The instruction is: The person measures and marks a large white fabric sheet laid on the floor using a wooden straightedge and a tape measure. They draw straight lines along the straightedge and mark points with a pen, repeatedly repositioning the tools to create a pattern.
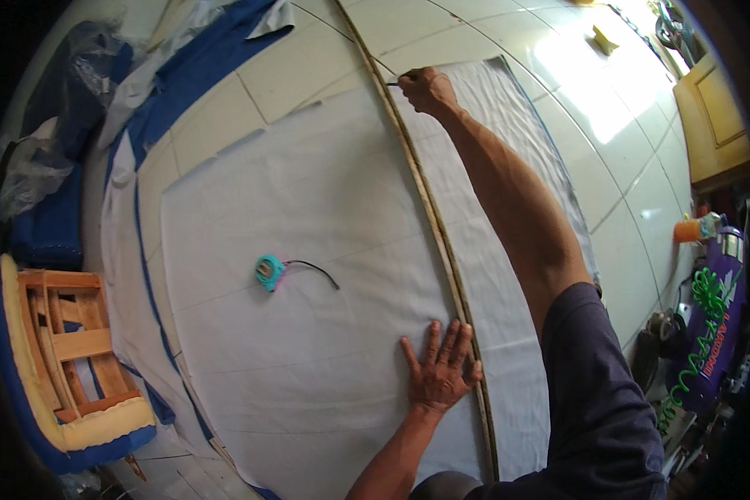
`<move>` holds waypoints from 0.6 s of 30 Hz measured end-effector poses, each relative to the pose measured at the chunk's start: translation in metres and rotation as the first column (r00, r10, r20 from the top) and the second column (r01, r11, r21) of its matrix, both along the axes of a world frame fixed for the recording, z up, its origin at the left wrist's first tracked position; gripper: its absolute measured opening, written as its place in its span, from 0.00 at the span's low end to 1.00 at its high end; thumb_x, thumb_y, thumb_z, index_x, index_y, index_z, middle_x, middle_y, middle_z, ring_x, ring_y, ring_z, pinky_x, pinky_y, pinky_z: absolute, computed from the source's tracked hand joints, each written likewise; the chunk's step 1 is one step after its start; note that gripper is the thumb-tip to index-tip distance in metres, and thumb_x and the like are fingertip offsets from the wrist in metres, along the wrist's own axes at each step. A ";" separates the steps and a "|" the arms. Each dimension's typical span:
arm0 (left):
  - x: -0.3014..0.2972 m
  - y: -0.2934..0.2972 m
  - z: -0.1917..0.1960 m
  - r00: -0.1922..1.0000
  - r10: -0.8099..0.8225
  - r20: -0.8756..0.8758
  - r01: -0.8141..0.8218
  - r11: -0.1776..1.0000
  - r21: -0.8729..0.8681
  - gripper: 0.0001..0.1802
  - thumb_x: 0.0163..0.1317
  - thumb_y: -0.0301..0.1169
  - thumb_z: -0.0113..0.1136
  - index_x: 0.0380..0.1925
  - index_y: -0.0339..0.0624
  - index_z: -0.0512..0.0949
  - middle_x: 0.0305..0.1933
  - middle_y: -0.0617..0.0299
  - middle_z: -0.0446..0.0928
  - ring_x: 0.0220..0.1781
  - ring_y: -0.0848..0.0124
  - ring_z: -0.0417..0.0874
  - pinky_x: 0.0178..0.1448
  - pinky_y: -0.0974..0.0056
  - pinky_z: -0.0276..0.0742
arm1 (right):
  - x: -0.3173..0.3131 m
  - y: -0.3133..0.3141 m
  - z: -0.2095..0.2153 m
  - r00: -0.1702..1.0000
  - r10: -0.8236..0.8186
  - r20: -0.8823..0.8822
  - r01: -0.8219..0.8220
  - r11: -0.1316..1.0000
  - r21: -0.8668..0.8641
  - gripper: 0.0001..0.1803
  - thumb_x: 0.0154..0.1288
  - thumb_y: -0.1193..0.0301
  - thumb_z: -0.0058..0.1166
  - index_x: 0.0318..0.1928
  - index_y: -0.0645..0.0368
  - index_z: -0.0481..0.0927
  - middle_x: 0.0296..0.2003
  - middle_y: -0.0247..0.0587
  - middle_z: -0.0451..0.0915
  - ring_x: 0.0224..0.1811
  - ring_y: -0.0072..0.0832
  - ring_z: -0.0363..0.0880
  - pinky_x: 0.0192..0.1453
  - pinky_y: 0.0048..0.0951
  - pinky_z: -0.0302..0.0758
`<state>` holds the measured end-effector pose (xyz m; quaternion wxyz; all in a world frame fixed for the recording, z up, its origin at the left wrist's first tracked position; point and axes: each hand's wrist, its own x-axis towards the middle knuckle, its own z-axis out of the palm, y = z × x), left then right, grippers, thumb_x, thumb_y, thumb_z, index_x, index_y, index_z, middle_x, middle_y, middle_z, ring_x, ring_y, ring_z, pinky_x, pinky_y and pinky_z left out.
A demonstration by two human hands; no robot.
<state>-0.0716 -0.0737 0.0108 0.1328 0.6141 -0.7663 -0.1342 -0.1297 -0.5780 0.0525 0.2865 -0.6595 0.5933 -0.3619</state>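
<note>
A large pale grey-white cloth (308, 192) lies spread on the tiled floor, with faint lines across it. A long thin wooden strip (429, 208) crosses it from the far edge towards me. My left hand (442, 377) is spread flat on the cloth, its fingers and thumb against the near part of the strip. At the far end, my right hand (429, 90) pinches a dark pen (393, 83), its end poking out beside the strip. A turquoise tape measure (268, 272) with a black strap rests on the cloth, left of the strip.
At the left stands an upholstered wooden frame (83, 342) with blue and yellow padding. More blue and white fabric (183, 75) lies behind it. A purple air tank (717, 325) with a green coiled hose stands at the right, near a wooden cabinet door (712, 121).
</note>
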 end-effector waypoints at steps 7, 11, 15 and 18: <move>0.001 -0.001 -0.002 0.997 -0.029 0.070 0.029 1.000 0.001 0.40 0.74 0.62 0.46 0.80 0.58 0.60 0.82 0.64 0.63 0.87 0.52 0.51 0.79 0.18 0.30 | -0.096 0.233 0.013 0.960 0.236 -0.151 -0.246 0.968 -0.046 0.15 0.66 0.64 0.58 0.31 0.65 0.85 0.26 0.63 0.80 0.27 0.58 0.82 0.35 0.50 0.78; 0.002 0.002 -0.005 0.995 -0.022 0.097 0.021 1.000 0.006 0.40 0.75 0.61 0.43 0.80 0.56 0.60 0.81 0.60 0.65 0.87 0.49 0.51 0.79 0.19 0.29 | -0.169 0.458 0.035 0.945 0.310 -0.105 -0.277 0.928 0.247 0.09 0.61 0.68 0.63 0.35 0.62 0.86 0.28 0.53 0.83 0.29 0.52 0.84 0.34 0.47 0.79; 0.000 -0.001 -0.007 0.993 -0.021 0.117 0.026 0.999 -0.043 0.39 0.75 0.61 0.41 0.81 0.57 0.60 0.82 0.60 0.64 0.86 0.48 0.53 0.81 0.22 0.27 | -0.221 0.682 0.064 0.907 0.420 -0.046 -0.356 0.818 0.452 0.14 0.61 0.68 0.65 0.47 0.58 0.85 0.31 0.47 0.80 0.34 0.46 0.83 0.34 0.45 0.81; -0.003 -0.003 -0.008 0.994 -0.003 0.113 0.007 0.999 -0.042 0.40 0.75 0.61 0.39 0.81 0.57 0.60 0.83 0.60 0.63 0.86 0.48 0.52 0.82 0.25 0.27 | -0.250 0.825 0.096 0.897 0.438 0.056 -0.405 0.767 0.498 0.19 0.63 0.68 0.65 0.54 0.56 0.83 0.33 0.44 0.80 0.35 0.45 0.83 0.35 0.44 0.83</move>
